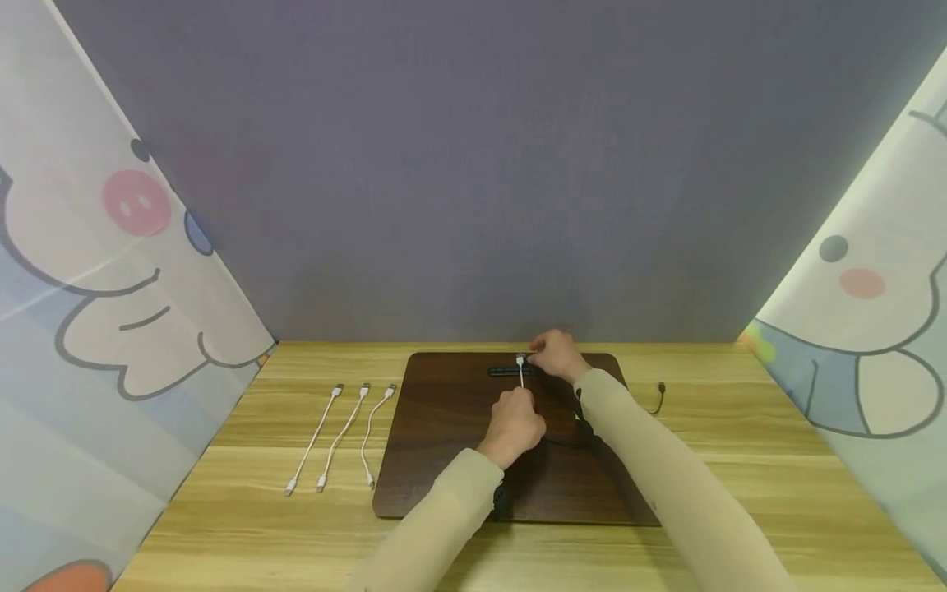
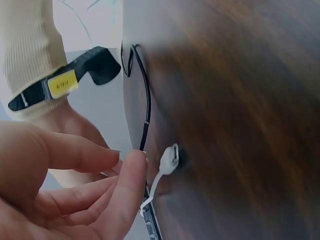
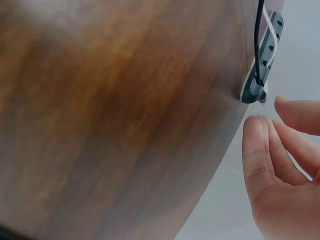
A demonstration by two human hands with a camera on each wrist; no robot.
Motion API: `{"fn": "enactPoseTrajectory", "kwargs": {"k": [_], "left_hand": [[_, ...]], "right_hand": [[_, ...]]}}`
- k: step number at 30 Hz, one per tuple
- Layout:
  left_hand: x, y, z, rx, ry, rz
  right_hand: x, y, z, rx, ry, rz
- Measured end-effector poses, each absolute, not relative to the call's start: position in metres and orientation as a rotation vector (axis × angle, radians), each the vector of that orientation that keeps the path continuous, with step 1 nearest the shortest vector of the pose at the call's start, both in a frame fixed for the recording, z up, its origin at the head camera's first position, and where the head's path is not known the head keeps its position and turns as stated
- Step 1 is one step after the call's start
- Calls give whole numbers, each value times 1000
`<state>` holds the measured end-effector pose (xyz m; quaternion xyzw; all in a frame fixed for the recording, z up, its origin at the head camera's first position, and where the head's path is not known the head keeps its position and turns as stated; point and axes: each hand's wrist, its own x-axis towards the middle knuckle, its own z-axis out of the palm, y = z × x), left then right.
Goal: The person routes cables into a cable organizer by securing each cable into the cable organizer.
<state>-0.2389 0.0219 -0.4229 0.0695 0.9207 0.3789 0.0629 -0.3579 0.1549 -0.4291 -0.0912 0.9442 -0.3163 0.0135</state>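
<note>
White cable (image 1: pixel 521 376) over the clip (image 1: pixel 509 372), near the far edge of the board (image 1: pixel 444 436). From my end I read the cable's line as the thing to watch: in the head view its visible stretch runs fore-and-aft, crosswise to the clip, whose long axis lies left to right.

The far plug (image 1: pixel 521 359) sits straight ahead of the left grip (image 1: pixel 514 427) and just left of the right grip (image 1: pixel 558 355). The right is clearly nearer to that plug; the left is at the near end of the visible stretch.

Right grip: released, thumb and fingers parted with nothing between, near the clip's end in its wrist view. Left grip: fingers bent by the cable; I cannot tell whether they pinch it. Its wrist view shows a white plug (image 2: pixel 169 160) just beside the fingertips, its lead running to the clip; which end, I cannot say.

Black cable (image 3: pixel 257 50) meets the clip at the end nearer the right grip. I note three white cables (image 1: pixel 363 391) left of the board on the surface (image 1: pixel 222 526), a black connector (image 1: pixel 662 389) to its right.
</note>
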Motion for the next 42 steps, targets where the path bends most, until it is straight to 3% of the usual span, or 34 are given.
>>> {"fn": "enactPoseTrajectory", "kwargs": {"k": [24, 42], "left_hand": [[-248, -17, -425, 319, 2887, 1216], [-257, -94, -425, 278, 2994, 1164]], "right_hand": [[-327, 169, -421, -439, 2889, -1077], [-300, 141, -424, -568, 2833, -1030]]}}
